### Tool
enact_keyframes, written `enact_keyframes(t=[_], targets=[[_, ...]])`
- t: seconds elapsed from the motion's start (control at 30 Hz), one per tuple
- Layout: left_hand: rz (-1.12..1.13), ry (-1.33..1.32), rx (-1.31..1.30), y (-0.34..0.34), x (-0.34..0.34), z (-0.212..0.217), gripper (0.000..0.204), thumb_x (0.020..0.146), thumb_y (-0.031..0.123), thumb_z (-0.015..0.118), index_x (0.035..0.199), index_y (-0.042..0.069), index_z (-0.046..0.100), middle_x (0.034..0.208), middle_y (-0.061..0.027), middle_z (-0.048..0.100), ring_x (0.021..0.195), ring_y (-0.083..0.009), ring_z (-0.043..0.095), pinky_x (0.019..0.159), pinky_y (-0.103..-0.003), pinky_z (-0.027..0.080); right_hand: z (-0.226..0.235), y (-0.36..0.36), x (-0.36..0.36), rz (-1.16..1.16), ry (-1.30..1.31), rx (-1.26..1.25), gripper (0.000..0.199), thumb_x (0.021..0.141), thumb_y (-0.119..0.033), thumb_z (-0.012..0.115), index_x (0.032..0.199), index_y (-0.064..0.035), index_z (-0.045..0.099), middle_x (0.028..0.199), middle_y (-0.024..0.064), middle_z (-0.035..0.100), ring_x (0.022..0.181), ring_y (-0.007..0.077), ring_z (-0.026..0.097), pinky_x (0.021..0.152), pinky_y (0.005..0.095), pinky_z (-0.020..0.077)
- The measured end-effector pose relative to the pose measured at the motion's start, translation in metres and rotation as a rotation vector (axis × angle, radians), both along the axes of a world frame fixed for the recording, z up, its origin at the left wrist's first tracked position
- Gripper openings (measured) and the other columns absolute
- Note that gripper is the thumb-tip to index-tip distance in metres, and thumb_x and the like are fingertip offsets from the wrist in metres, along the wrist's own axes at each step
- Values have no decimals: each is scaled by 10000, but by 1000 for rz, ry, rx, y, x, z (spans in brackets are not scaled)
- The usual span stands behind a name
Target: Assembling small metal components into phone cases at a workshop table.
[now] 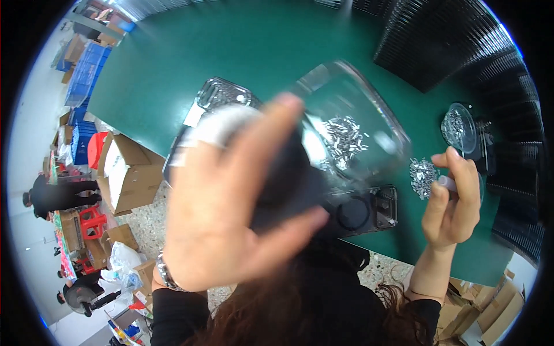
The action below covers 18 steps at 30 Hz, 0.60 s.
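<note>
My left hand (208, 219), large and smeared by motion, is lifted over the table's near side, thumb and index finger apart. A dark flat shape (285, 179) lies between them; whether the hand grips it is unclear. Beside the index fingertip is a blurred, clear round-cornered plastic piece (395, 124), with small metal pins (346, 141) showing through it. Further right, my right hand (456, 202) pinches a small pale cylinder (447, 183). A pile of small silvery pieces (423, 177) lies next to its fingers. Between the hands rests a dark phone case (384, 207) with a black ring.
Behind my left hand is another clear phone case (222, 91). A round clear dish (459, 127) of metal pieces stands at right, before stacked black ribbed trays (444, 46). Left of the green table (190, 43) are a cardboard box (133, 173), blue crates (86, 75) and a person (63, 193).
</note>
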<state>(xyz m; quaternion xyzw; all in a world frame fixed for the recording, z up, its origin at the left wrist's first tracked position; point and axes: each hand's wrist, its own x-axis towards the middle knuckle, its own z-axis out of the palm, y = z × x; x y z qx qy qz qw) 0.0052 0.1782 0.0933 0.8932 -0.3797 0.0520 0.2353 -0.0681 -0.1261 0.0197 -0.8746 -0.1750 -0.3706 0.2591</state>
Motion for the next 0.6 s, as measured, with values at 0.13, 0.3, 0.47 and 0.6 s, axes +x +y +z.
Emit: enact_keyframes(t=[0.13,0.3,0.47,0.6], targets=[[444,-91,178,29,6,-9,870,821,265,866,1576,64,485,1285,-209,617,1123,-355,641,991,-442,508,-10,-9,-5,-12,101,-68,307,900,14,747,1201,64,708,977,198,718,750,284,631,642,359,484],[579,-31,264,43,10,-26,874,848,423,860,1585,146,482,1244,-242,616,934,-425,709,770,-490,585,-20,-19,-17,-109,179,-38,302,893,49,742,1193,65,707,965,195,717,766,285,633,661,361,489],[589,-17,291,44,12,-22,896,845,481,856,1590,149,484,1190,-210,642,934,-405,715,760,-478,586,-30,-24,-30,-208,232,22,269,915,47,739,1182,61,711,974,188,721,784,274,638,713,360,505],[559,-95,316,34,18,-19,893,855,499,847,1592,148,483,1162,-200,650,904,-393,721,739,-462,587,-36,-26,-37,-241,259,21,258,917,49,741,1174,59,716,982,180,725,796,275,641,728,360,513]])
